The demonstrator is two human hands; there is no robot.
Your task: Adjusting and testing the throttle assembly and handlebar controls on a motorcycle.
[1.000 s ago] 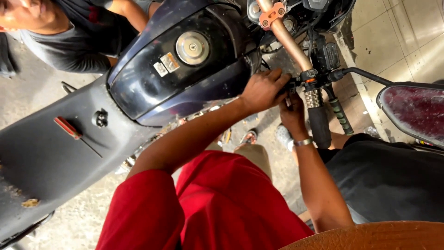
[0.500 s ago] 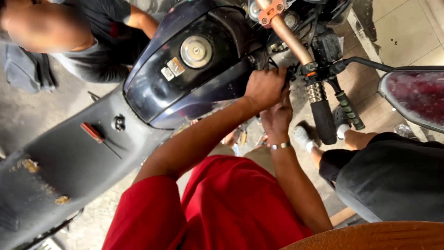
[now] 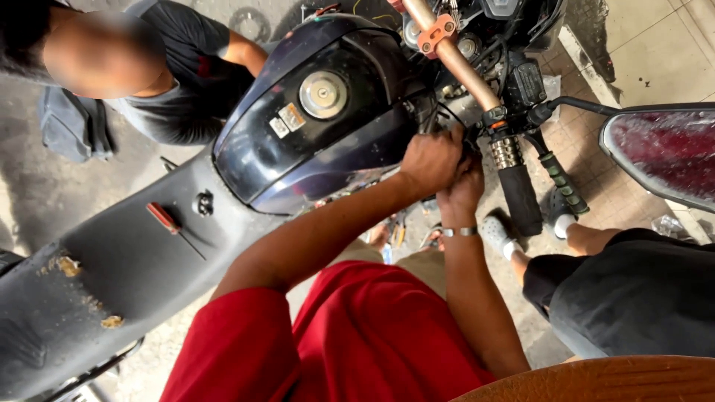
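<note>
Head view shows both of your hands bunched together just under the handlebar [image 3: 454, 63], at the gap between the fuel tank [image 3: 313, 119] and the steering head. Your left hand [image 3: 430, 160] sits on top, knuckles up, fingers curled down into the wiring [image 3: 439, 119] and hidden parts there; whether they pinch anything, you cannot tell from here. Your right hand [image 3: 462, 195], the one with the metal bracelet [image 3: 459, 231], lies directly beneath and touches the left, its fingers also tucked out of sight.

From your fingertips the handlebar's switch cluster [image 3: 497, 119] lies toward one o'clock, very near. The bar's long axis runs from eleven o'clock down to five o'clock, ending in the black grip [image 3: 521, 199], which hangs just beside your right hand at three o'clock. Your left hand is the nearer to the cluster.

A red-handled screwdriver [image 3: 167, 222] rests on the seat [image 3: 112, 275], well apart at nine o'clock. Another person in a dark shirt [image 3: 186, 82] crouches beyond the tank.
</note>
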